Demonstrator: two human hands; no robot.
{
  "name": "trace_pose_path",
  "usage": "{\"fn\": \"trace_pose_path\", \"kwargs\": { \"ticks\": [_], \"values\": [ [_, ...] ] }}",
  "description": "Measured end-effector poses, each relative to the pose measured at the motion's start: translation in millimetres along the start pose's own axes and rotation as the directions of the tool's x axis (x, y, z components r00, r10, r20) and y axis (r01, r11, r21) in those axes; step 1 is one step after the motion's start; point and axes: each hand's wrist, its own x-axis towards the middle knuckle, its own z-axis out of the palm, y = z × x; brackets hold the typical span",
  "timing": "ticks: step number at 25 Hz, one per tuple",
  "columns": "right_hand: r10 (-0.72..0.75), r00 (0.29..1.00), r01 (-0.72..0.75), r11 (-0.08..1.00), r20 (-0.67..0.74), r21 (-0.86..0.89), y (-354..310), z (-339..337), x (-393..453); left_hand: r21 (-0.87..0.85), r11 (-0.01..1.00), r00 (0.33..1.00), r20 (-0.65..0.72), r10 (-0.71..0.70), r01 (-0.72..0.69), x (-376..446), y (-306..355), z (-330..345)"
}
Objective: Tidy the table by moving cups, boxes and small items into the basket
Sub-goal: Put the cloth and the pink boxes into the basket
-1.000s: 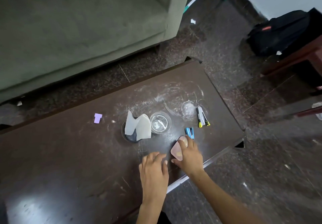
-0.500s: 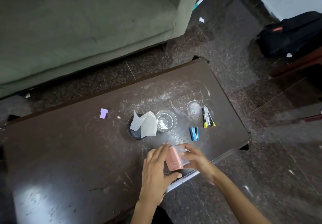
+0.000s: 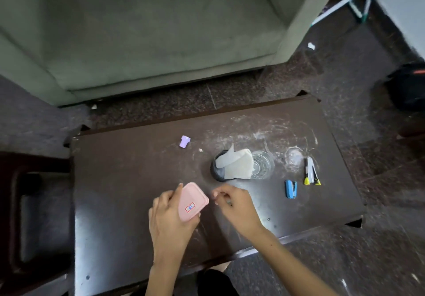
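Observation:
My left hand point(image 3: 167, 222) grips a pink box point(image 3: 192, 201) with rounded corners and a small red-and-white label, just above the dark brown table point(image 3: 128, 180). My right hand point(image 3: 236, 208) hovers just right of the box with loosely curled fingers and holds nothing. Farther back stand a dark cup point(image 3: 217, 172) stuffed with white paper point(image 3: 236, 163) and a clear glass cup point(image 3: 263, 164) touching it. A small purple piece point(image 3: 184, 141) lies at the back left. A blue stapler point(image 3: 291, 188) and a yellow-tipped white tool point(image 3: 310, 173) lie to the right.
A grey-green sofa point(image 3: 149, 31) fills the space behind the table. A dark wooden piece of furniture point(image 3: 34, 215) stands against the table's left end. A black backpack point(image 3: 407, 84) lies on the floor at the right. White smears mark the table's right half.
The pink box has passed from my right hand to my left hand and moved left. My right hand has let go of it. The view has swung left.

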Motion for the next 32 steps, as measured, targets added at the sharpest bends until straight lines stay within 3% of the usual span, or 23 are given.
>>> {"fn": "trace_pose_path", "kwargs": {
  "ticks": [3,5,8,11,17,21,25,28,32],
  "values": [
    [-0.214,0.975,0.193,0.947,-0.059,-0.256,-24,24,45,0.039,0.998,0.998,-0.034,-0.053,0.054,9,-24,-13],
    [-0.29,0.957,0.252,0.869,-0.025,-0.427,-31,39,79,0.052,0.996,0.997,-0.055,-0.063,0.066,11,-35,-16],
    [-0.246,0.963,0.26,0.738,0.111,-0.623,-41,61,118,0.04,0.994,0.991,-0.094,-0.095,0.099,10,-49,-19],
    [-0.243,0.958,0.274,0.611,0.154,-0.743,-44,76,143,0.022,0.991,0.985,-0.109,-0.131,0.134,5,-60,-19],
    [-0.062,0.986,0.161,0.591,0.155,-0.79,-41,103,158,-0.027,0.986,0.983,-0.078,-0.165,0.163,5,-79,-24],
    [-0.102,0.99,0.141,0.571,0.1,-0.809,-39,114,147,-0.053,0.985,0.982,-0.089,-0.167,0.162,6,-86,-31],
    [-0.078,0.995,0.092,0.619,0.056,-0.78,-35,115,143,-0.034,0.991,0.985,-0.104,-0.134,0.131,5,-94,-29],
    [-0.134,0.991,0.069,0.58,-0.012,-0.812,-23,116,137,-0.027,0.991,0.986,-0.103,-0.133,0.13,3,-96,-28],
    [-0.07,0.995,0.099,0.616,0.071,-0.782,-5,126,118,-0.004,0.992,0.987,-0.101,-0.125,0.125,0,-98,-23]
  ]
}}
